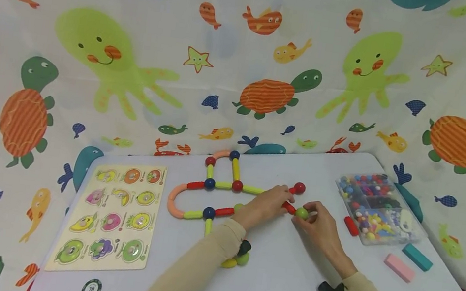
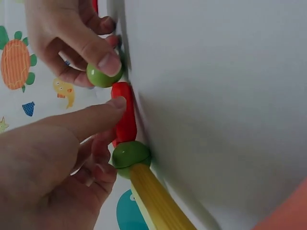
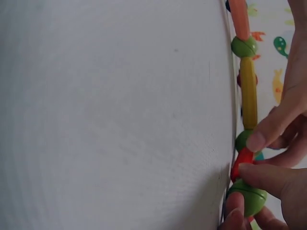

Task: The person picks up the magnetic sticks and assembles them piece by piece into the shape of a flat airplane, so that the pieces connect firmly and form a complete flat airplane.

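Note:
My left hand (image 1: 266, 206) pinches a short red rod (image 2: 125, 112) between thumb and fingers. At the rod's far end my right hand (image 1: 319, 230) holds a light green ball (image 1: 301, 213) with thumb and fingertips. In the left wrist view the rod's other end meets a second green ball (image 2: 130, 155), and a yellow rod (image 2: 160, 201) runs on from it. To the left lies a joined figure of coloured rods and balls, with a curved orange rod (image 1: 173, 199) at its end. A red ball (image 1: 299, 188) on another red rod sits just beyond my hands. My left forearm hides part of the figure.
A wooden fruit puzzle board (image 1: 141, 259) lies at the left, with a chip (image 1: 91, 289) below it. On the right are a clear bead box (image 1: 369, 241), a loose red rod (image 1: 351, 226), a teal block (image 1: 417, 257) and a pink block (image 1: 399, 267). A patterned cloth hangs behind.

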`<state>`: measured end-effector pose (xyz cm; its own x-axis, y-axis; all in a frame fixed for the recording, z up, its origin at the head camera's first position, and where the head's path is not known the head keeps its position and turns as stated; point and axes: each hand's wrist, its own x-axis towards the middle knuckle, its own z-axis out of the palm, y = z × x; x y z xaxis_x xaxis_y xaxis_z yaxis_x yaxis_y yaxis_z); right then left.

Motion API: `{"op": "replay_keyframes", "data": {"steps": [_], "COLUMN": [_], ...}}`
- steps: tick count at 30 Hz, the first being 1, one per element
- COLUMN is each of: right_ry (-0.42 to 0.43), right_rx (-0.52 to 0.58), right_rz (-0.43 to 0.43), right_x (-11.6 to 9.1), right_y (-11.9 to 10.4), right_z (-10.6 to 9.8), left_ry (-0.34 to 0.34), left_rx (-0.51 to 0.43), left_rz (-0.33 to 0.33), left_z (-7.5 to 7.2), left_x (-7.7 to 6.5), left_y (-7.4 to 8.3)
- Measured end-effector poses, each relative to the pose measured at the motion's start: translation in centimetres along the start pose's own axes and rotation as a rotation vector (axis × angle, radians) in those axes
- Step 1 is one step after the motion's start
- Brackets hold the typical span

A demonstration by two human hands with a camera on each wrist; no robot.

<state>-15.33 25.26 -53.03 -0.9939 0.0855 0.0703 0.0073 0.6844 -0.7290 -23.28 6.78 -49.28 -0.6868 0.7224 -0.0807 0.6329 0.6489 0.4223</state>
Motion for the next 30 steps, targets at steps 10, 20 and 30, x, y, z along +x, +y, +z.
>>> {"op": "replay_keyframes", "data": {"steps": [10, 20, 30], "right_ry": [-0.007, -0.014, -0.039], "right_rx": [0.018, -0.011, -0.007], "right_rz": [-0.001, 0.008, 0.013], "right_x": [0.1, 0.1, 0.1], "right_y": [-0.3, -0.2, -0.3], "right_z": [0.3, 0.1, -0.7], "left_ry": [0.034, 0.044, 0.058], "left_rx": [0.282, 0.301, 0.195], "left_rz": [0.032, 0.035, 0.004], "left_z": [0.5, 0.4, 0.1], "left_x": [0.4, 0.5, 0.1], "left_y": [0.7, 1.0, 0.8]}}
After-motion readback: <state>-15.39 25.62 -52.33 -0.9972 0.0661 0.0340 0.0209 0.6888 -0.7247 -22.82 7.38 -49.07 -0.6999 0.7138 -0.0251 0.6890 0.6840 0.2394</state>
